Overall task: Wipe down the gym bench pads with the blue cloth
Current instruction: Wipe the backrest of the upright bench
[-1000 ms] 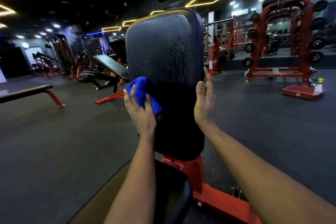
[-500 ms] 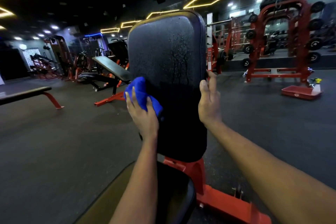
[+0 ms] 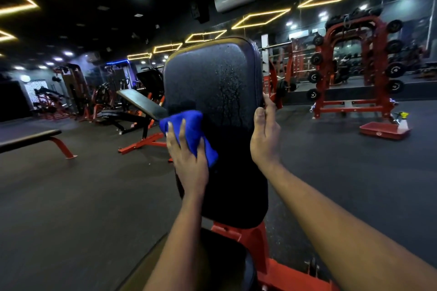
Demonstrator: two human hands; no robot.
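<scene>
A red tray [image 3: 380, 131] lies on the dark floor [image 3: 71, 196] far off to the right. A spray bottle [image 3: 402, 120] with a yellow top stands at the tray's right end. I cannot tell if the bottle is inside the tray or just behind it, and the rest of the tray is too small to see into. Close up in the middle is the bench's back pad [image 3: 212, 92]. It is black and stands almost straight up, so its long side runs from bottom to top, and its rounded top end points at the ceiling. Its front faces the person. Little drops and thin wet lines show on its upper right part. The blue cloth [image 3: 189, 125] is bunched up against the left edge of this pad, about halfway up, and part of it sticks out past the edge. The left hand [image 3: 189, 163] lies on the cloth and presses it to the pad with the fingers stretched out; its thumb is hidden. The right hand [image 3: 264, 139] holds the pad's right edge, with the thumb on the front and the fingers round the side. Below the back pad, the seat pad [image 3: 227, 262] sits at the bottom under the left arm, on a red frame [image 3: 279, 274]. Behind, on the left, are a slanted bench [image 3: 139, 101] and a flat bench [image 3: 30, 138]. A red weight rack [image 3: 354, 61] stands behind on the right.
</scene>
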